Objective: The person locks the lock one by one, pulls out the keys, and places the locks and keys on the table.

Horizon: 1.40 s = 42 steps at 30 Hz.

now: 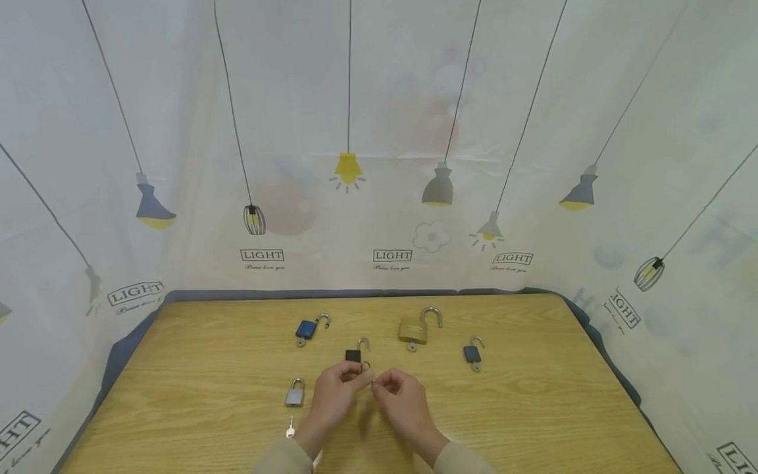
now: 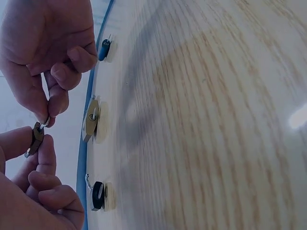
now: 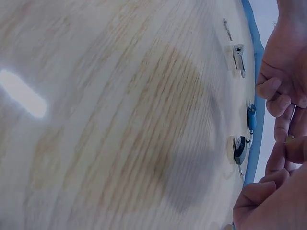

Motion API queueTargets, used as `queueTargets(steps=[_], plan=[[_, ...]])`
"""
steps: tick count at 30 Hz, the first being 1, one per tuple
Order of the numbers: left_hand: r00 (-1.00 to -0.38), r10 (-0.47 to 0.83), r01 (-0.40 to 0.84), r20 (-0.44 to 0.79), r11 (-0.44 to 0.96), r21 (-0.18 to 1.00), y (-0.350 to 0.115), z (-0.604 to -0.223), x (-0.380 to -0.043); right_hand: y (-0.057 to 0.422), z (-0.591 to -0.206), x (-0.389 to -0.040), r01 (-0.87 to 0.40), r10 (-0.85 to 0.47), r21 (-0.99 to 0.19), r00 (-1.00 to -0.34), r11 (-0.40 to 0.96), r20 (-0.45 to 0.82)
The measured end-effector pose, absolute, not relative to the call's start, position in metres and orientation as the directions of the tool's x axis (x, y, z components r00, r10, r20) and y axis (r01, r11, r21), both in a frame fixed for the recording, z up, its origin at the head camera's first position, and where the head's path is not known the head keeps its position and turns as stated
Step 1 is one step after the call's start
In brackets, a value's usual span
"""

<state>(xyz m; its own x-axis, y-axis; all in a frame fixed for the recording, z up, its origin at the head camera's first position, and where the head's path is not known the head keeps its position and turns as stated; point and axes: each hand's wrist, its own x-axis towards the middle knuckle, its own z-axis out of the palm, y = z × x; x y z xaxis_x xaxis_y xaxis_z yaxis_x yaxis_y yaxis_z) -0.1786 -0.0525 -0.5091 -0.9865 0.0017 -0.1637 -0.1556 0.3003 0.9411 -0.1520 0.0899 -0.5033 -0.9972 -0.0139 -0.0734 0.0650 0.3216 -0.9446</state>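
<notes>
Six padlocks are before you, one of them a small brass-toned padlock [image 2: 36,139] raised between your hands.
Your left hand [image 1: 335,395] pinches it between thumb and fingertips above the wooden table [image 1: 521,415], while your right hand [image 1: 407,403] pinches a small key [image 2: 46,121] at the end of its body; how far the key sits in cannot be told. The body looks dull and thick, its edges bevelled. Five more lie on the table: one black padlock [image 1: 353,356], one large brass padlock [image 1: 412,332], two blue ones, left [image 1: 305,330] and right [image 1: 472,354], all four with shackles open, and one silver padlock [image 1: 294,396], shackle closed. One loose key [image 1: 290,431] lies near it. "LIGHT" appears three times across the back of the lamp-printed sheet [image 1: 320,263]; the script beneath is too blurred to read.
</notes>
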Motion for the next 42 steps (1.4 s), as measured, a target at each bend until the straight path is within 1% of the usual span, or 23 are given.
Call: queueTargets(steps=[2,8,13,18,22,27,32,36,42], plan=[[-0.986,-0.007,-0.161,-0.166,0.294,0.942,-0.053,-0.509,-0.179,0.091,-0.504,-0.152,0.063,-0.018,-0.937,-0.997,0.344,-0.074],[-0.990,-0.027,-0.139,-0.137,0.321,0.937,-0.063,-0.510,-0.184,0.093,-0.511,-0.146,0.139,-0.055,-0.934,-0.985,0.330,-0.166],[-0.990,-0.007,-0.133,-0.140,0.364,0.922,-0.070,-0.508,-0.186,0.093,-0.513,-0.145,0.115,-0.062,-0.938,-0.988,0.326,-0.143],[-0.992,0.052,-0.083,-0.116,0.424,0.902,-0.079,-0.503,-0.187,0.094,-0.514,-0.144,0.125,-0.052,-0.921,-0.987,0.368,-0.154],[-0.991,0.081,-0.051,-0.110,0.525,0.850,-0.089,-0.499,-0.188,0.095,-0.514,-0.144,0.152,-0.030,-0.907,-0.984,0.392,-0.178],[-0.993,0.078,-0.020,-0.093,0.651,0.759,-0.101,-0.495,-0.189,0.096,-0.515,-0.146,0.156,-0.018,-0.895,-0.984,0.419,-0.180],[-0.990,0.061,-0.048,-0.126,0.700,0.713,-0.111,-0.493,-0.190,0.097,-0.515,-0.146,0.142,-0.037,-0.892,-0.984,0.429,-0.175],[-0.990,0.059,-0.043,-0.129,0.741,0.670,-0.114,-0.493,-0.189,0.098,-0.515,-0.145,0.121,-0.055,-0.892,-0.985,0.436,-0.161],[-0.987,0.050,-0.059,-0.155,0.775,0.630,-0.116,-0.497,-0.186,0.098,-0.515,-0.145,0.129,-0.063,-0.891,-0.983,0.436,-0.173]])
